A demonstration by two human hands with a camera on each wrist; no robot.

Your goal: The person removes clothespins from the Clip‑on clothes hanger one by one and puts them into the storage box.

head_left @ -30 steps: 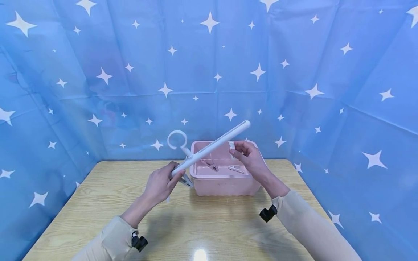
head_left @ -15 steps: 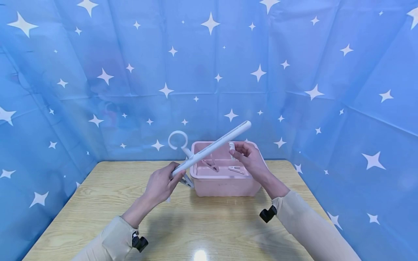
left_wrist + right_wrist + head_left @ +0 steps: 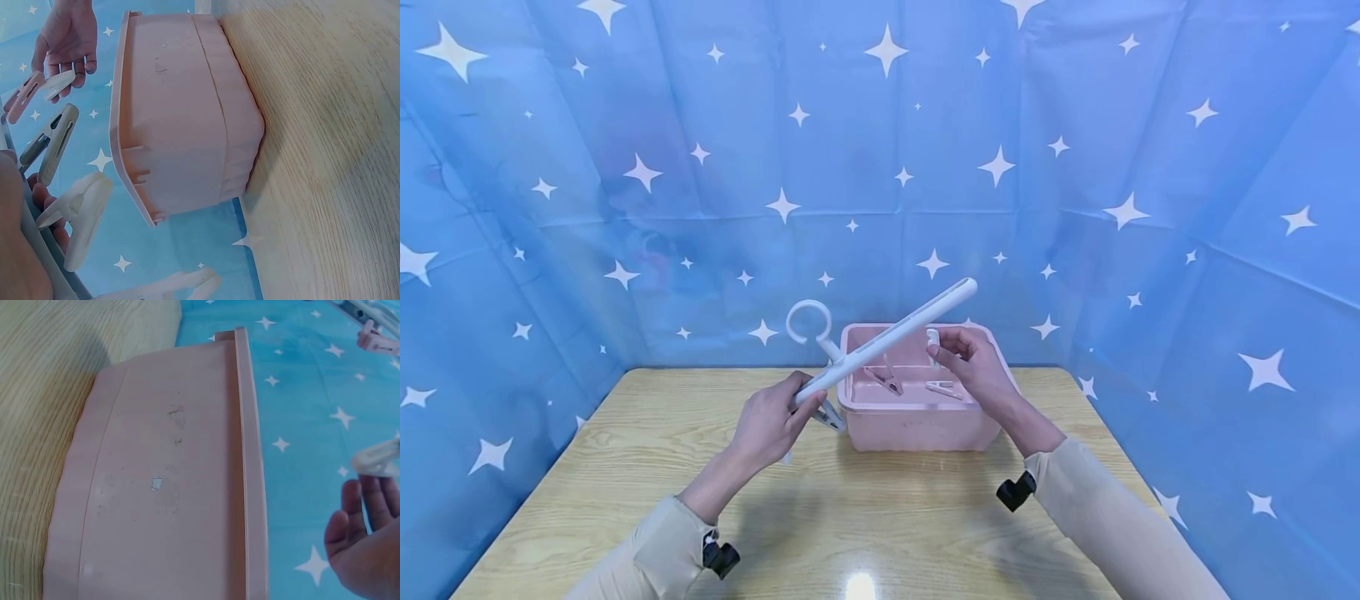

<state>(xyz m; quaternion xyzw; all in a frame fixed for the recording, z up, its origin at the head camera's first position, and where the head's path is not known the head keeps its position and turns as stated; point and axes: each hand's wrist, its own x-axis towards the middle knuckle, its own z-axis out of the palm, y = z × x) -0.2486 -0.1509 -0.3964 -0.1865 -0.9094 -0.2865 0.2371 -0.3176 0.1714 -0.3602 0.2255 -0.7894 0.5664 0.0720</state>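
In the head view, my left hand (image 3: 771, 421) grips the lower end of a slanted white clip hanger (image 3: 887, 337), whose ring-shaped hook (image 3: 808, 322) points up. Below its bar hang clips: a grey clip (image 3: 50, 144), a white clip (image 3: 84, 219) and a pink clip (image 3: 883, 381). Over the pink bin (image 3: 917, 429), my right hand (image 3: 977, 367) pinches a small white clip (image 3: 933, 346) between thumb and fingers. That clip appears apart from the bar. A pale clip (image 3: 943, 390) shows within the bin's outline.
The bin stands on a wooden table (image 3: 880, 517) near its back edge. A blue star-patterned curtain (image 3: 880, 167) surrounds the table at the back and sides. Another pale clip part (image 3: 169, 287) shows low in the left wrist view.
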